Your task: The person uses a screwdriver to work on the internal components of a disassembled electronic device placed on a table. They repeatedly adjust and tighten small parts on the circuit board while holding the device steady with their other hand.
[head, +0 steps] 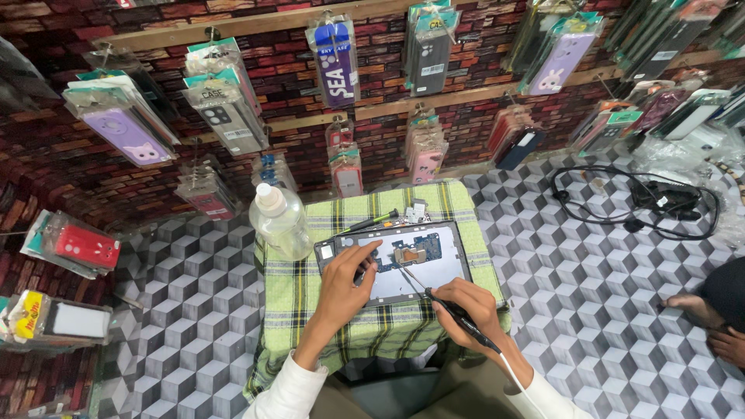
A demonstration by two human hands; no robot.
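Tablet, opened, is lying flat: thin, stiff, fragile; best gripped at frame edges. Left hand is pressing its board; right hand is clamping a soldering iron.

Clear plastic bottle standing at far-left corner of checked cloth, crowding left approach to opened tablet. Screwdriver and small parts lying along far edge, narrowing that strip. Right cloth edge lying open. Black cable sprawling on patterned floor, well apart on right. Hanging phone cases crowding wall behind.
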